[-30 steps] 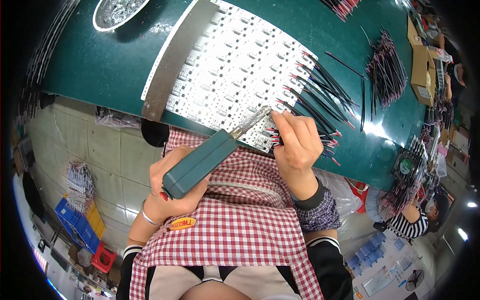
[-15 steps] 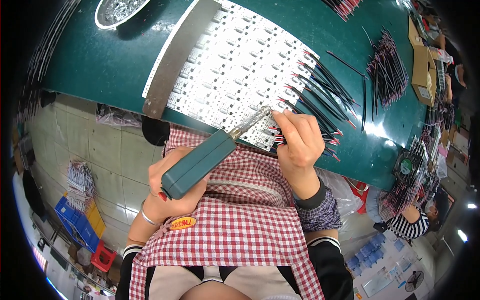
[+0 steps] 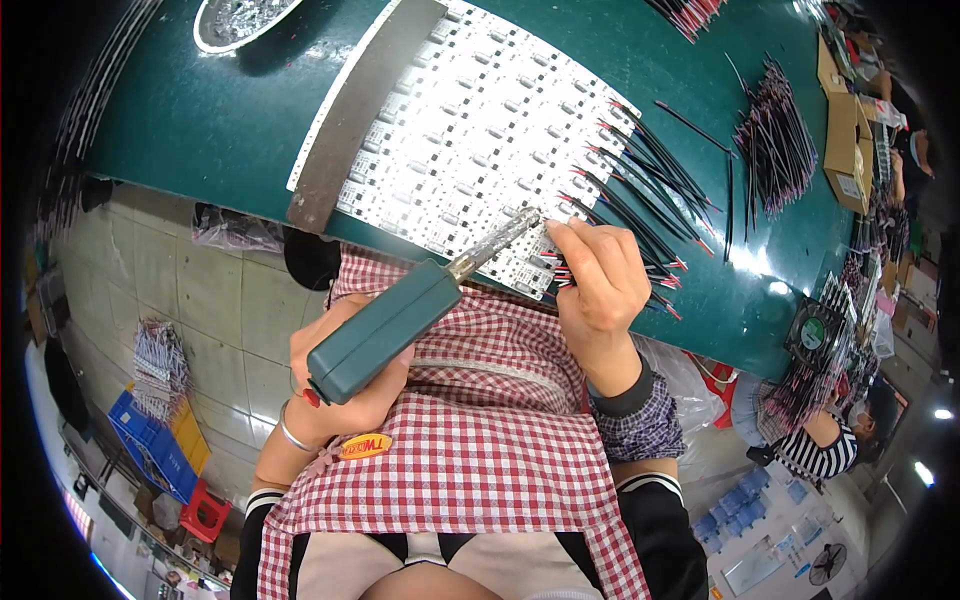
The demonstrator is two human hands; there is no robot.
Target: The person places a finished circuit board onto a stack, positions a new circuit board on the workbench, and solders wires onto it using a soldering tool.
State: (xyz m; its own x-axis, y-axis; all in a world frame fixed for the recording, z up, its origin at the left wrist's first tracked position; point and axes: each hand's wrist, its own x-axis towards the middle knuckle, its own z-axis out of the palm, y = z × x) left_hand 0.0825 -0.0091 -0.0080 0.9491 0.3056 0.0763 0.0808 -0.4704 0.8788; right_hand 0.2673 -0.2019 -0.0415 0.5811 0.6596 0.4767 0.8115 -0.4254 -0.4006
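Observation:
My left hand (image 3: 370,408) is closed around the dark green body of a soldering iron (image 3: 385,332). Its metal tip points up and right, at the near right part of a white circuit board panel (image 3: 450,160). Beside that tip, my right hand (image 3: 605,285) pinches at the panel's right edge, thumb and forefinger together. A thin wire seems to be in the pinch, mostly hidden by the fingers. Several black and red wires (image 3: 650,165) fan out to the right from this edge. A dark flat bar (image 3: 365,115) lies across the panel's left side.
A white bowl (image 3: 205,38) of silvery scraps stands at the far left of the green table (image 3: 200,130). Bundled dark wires (image 3: 775,140) lie on the right, near a cardboard box (image 3: 848,150). Another person in a striped top (image 3: 810,448) sits at the right.
The soldering iron's body has shifted slightly left, and its tip has moved a little up and left. My right hand stays at nearly the same spot.

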